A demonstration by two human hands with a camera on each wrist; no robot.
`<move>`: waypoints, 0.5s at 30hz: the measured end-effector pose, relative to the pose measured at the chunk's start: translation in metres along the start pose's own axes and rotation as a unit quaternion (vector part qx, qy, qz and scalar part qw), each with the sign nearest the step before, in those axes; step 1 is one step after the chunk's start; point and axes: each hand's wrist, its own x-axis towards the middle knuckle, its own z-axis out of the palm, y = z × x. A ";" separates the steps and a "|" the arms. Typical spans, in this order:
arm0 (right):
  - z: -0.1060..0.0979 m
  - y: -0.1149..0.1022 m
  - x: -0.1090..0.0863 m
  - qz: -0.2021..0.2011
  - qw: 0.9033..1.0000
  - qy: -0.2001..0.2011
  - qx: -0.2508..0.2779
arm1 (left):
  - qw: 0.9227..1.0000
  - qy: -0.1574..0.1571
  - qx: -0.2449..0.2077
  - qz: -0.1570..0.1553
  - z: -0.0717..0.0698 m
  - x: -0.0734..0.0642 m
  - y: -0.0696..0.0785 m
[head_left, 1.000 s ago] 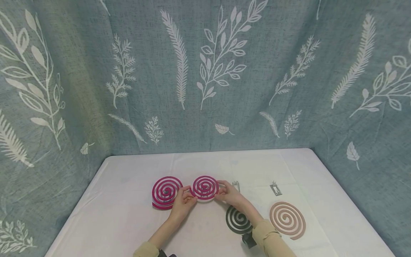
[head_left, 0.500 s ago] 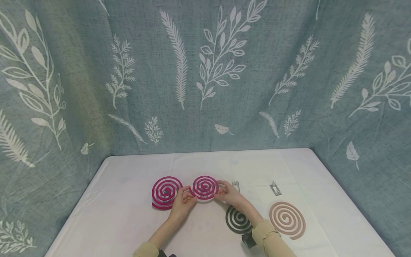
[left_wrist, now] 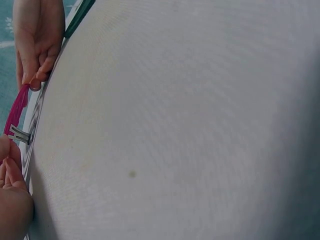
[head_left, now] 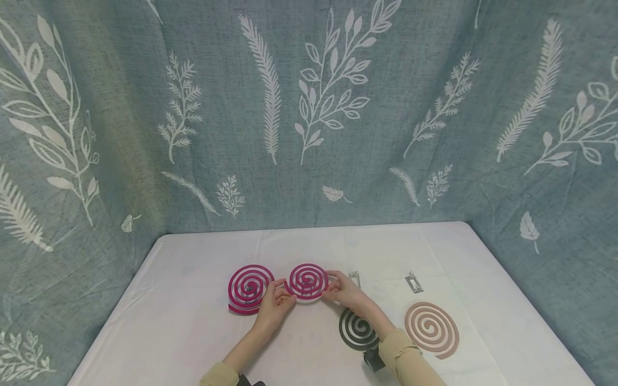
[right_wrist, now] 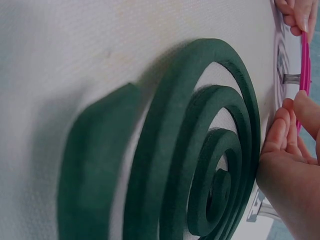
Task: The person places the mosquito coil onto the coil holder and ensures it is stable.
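Observation:
Both my hands hold a pink mosquito coil level by its edges, raised off the table. My left hand pinches its left edge, and my right hand pinches the right one. Under the coil a small metal coil stand rises from the table, its prongs at the coil's middle; whether they are joined I cannot tell. Beside my left hand lies a second pink coil, with a little grey metal showing at its centre. A dark green coil lies below my right forearm, which partly covers it in the head view.
To the right a brown coil lies flat on the white tablecloth. Behind it is a metal stand, and another stand is just beyond my right hand. A blue-grey leaf-patterned curtain encloses the table's back and sides.

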 end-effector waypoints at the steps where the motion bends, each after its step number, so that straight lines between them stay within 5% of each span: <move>1: 0.000 0.000 0.000 -0.001 1.000 0.000 -0.001 | 1.000 0.000 0.000 -0.001 0.000 0.000 0.000; 15: 0.000 0.000 -0.001 -0.004 1.000 -0.002 0.000 | 1.000 0.004 0.011 -0.001 0.000 0.000 0.000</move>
